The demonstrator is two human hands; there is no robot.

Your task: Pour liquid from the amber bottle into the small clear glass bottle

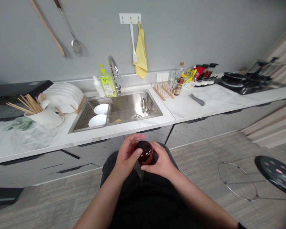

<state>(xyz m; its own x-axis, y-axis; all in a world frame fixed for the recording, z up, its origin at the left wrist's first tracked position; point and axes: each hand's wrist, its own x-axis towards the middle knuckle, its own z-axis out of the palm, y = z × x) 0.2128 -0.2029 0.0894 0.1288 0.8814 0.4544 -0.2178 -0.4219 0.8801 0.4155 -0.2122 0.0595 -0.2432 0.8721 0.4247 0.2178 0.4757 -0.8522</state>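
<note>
Low over my lap, in front of the counter's edge, I hold a dark red, glossy, rounded container; its exact kind is unclear. My left hand curves around its left side, with the thumb on its upper surface. From the right, my right hand wraps its other side, thumb toward me and fingers at the far side. The hands cover much of the container's sides, and its underside is hidden.
Ahead is a steel sink with white bowls in its rack. Left stand white plates and a chopstick holder. Right are a wooden rack, a condiment basket and a stove. A round stool stands at right.
</note>
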